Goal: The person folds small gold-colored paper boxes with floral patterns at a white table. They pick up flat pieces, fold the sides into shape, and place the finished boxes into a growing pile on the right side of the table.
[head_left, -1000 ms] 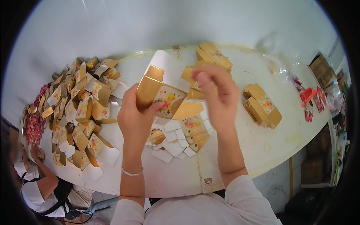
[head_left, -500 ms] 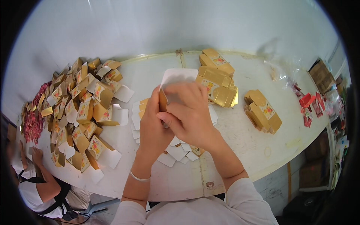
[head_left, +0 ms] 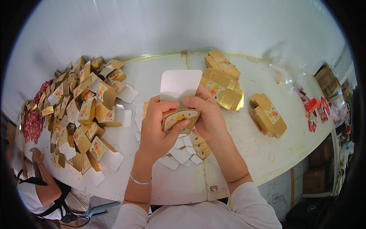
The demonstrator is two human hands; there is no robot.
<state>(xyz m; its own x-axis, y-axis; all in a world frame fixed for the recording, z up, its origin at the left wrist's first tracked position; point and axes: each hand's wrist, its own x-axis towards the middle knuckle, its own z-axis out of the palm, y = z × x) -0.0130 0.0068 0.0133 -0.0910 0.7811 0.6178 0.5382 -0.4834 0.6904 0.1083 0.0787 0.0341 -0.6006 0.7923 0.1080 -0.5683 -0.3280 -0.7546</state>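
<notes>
Between my two hands is a gold cardboard box (head_left: pixel 182 116) with a flower print and a large white flap standing up at its far end. My left hand (head_left: pixel 159 124) grips the box's left side, thumb laid across the printed front and fingers curled over the top edge. On the other side my right hand (head_left: pixel 209 116) holds it, thumb and fingers bent at the fold below the flap. Beneath my hands lies a spread of flat box blanks (head_left: pixel 179 154), white and gold, partly hidden by my hands and forearms.
Many folded gold boxes (head_left: pixel 87 110) heap up at the left, beside a pile of small red packets (head_left: pixel 34 124). Stacks of flattened gold boxes lie at the back (head_left: pixel 223 86) and right (head_left: pixel 268 114). Red packets (head_left: pixel 314 105) sit far right. Another person's arm (head_left: pixel 44 173) works at lower left.
The box has tilted so its printed front now shows. My right hand has moved from inside the opening to the right side, and both hands now hold the fold under the flap.
</notes>
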